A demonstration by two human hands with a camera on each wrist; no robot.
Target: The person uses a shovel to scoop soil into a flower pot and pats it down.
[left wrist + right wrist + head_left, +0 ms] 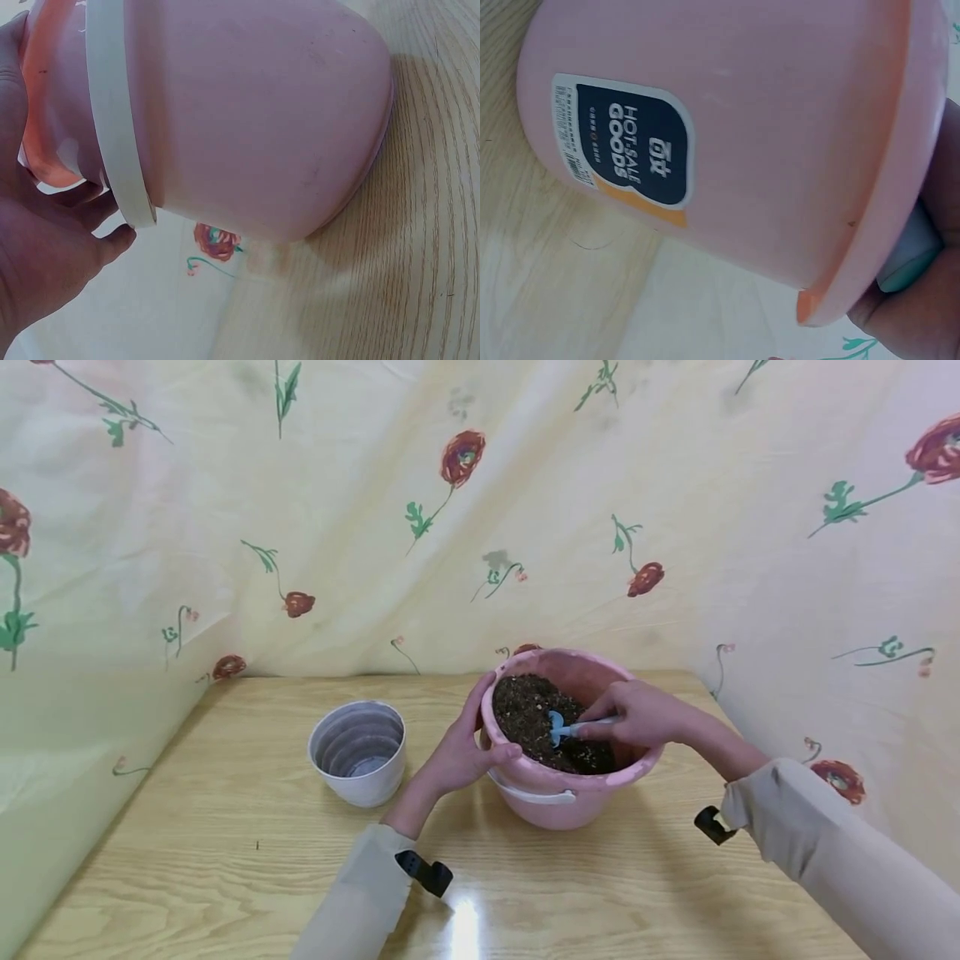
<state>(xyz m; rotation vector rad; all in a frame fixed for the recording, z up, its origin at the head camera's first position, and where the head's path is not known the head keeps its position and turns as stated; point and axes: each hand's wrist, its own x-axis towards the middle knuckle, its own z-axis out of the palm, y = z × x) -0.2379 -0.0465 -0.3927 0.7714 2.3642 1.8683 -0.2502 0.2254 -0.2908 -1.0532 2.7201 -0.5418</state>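
A pink bucket [557,806] holds dark soil [525,710] and stands on the wooden table. My left hand [467,747] grips the bucket's left rim, the thumb over its near side. In the left wrist view, the fingers of that hand [52,247] reach round by the white bail handle [112,112]. Inside the bucket, my right hand [637,714] holds the pale handle of a small blue-headed garden tool [558,729], its head sunk partly in the soil. The right wrist view shows the handle's end [911,259] beside the hand, behind the rim.
A white plant pot [367,781] with a ribbed grey inside stands left of the bucket, close to my left forearm. Flower-printed cloth [360,510] hangs behind the table [225,860] and along both sides. The bucket carries a dark label [630,146] on its right side.
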